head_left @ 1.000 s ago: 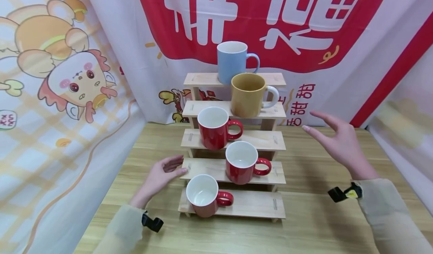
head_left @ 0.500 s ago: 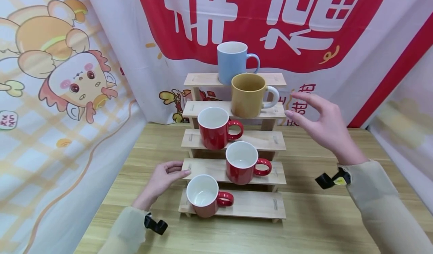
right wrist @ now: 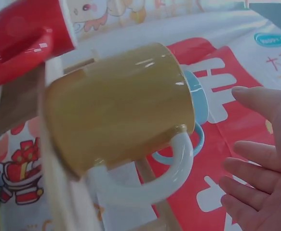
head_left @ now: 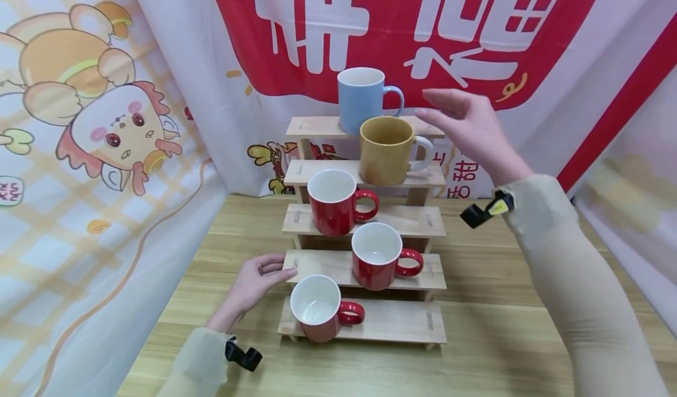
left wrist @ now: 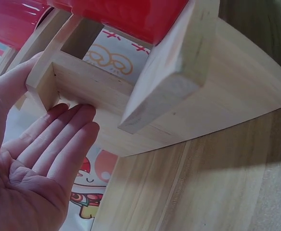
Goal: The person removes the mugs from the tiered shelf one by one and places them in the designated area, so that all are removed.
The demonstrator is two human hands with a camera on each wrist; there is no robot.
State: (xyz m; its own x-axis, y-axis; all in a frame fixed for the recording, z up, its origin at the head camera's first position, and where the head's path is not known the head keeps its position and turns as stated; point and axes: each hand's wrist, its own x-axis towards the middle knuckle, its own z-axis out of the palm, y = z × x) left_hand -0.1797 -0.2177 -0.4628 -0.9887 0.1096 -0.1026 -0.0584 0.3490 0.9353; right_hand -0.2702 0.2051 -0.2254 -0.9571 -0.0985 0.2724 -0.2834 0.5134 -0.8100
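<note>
Five tiers of a light wooden stepped shelf [head_left: 322,265] hold mugs, one on each tier. My left hand [head_left: 256,282] holds the left end of the second-lowest tier, thumb on the board and fingertips [left wrist: 85,113] against the wood beneath. My right hand [head_left: 471,124] is raised at the upper right, fingers apart and holding nothing, just right of the handle of the light blue mug [head_left: 361,106] on the top tier. Below that mug stands a mustard-yellow mug [head_left: 386,153] with a white handle, large in the right wrist view.
Lower tiers carry a red mug [head_left: 332,212], a second red mug [head_left: 372,271] and a third red mug [head_left: 316,318], all white inside with handles to the right. The shelf stands on a wood-grain table [head_left: 497,326]. Printed cloth [head_left: 211,62] hangs behind and at the sides.
My right hand has risen and moved left, from beside the middle tiers to near the blue mug's handle. My left hand has shifted slightly right and taken hold of the shelf's edge.
</note>
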